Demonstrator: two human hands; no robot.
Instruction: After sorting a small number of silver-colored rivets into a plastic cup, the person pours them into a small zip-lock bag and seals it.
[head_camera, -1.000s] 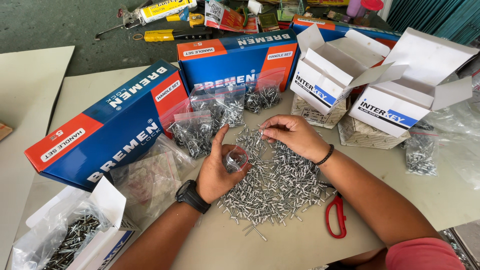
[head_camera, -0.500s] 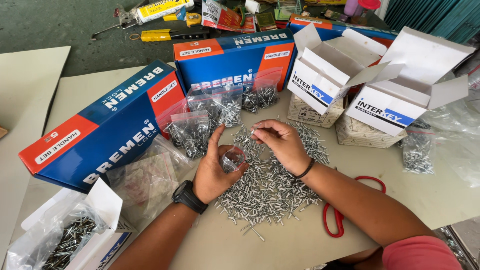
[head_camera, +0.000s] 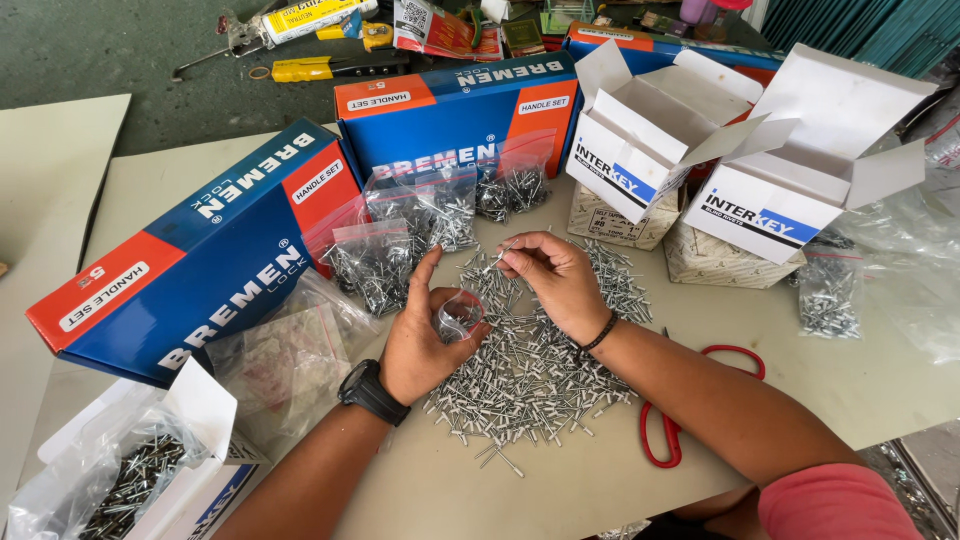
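Observation:
My left hand (head_camera: 425, 340), with a black watch at the wrist, cups a small clear plastic bag (head_camera: 458, 316) with a few rivets inside. My right hand (head_camera: 552, 275) hovers just right of it, pinching a single silver rivet (head_camera: 497, 260) between thumb and fingertips. Both hands are over a loose heap of silver blind rivets (head_camera: 530, 370) spread on the beige table (head_camera: 700, 470). Several filled small bags of rivets (head_camera: 420, 225) lie just beyond the hands, against the boxes.
Two long blue-and-orange boxes (head_camera: 200, 260) (head_camera: 455, 115) lie at left and back. Two open white cartons (head_camera: 650, 140) (head_camera: 810, 170) stand at right on paper-wrapped packs. Red-handled scissors (head_camera: 690, 400) lie under my right forearm. An open box of dark rivets (head_camera: 130, 480) sits bottom left. Tools lie on the floor (head_camera: 310, 65).
My right hand has lifted off the pile and now holds one rivet up beside the bag. My left hand keeps the bag in the same place.

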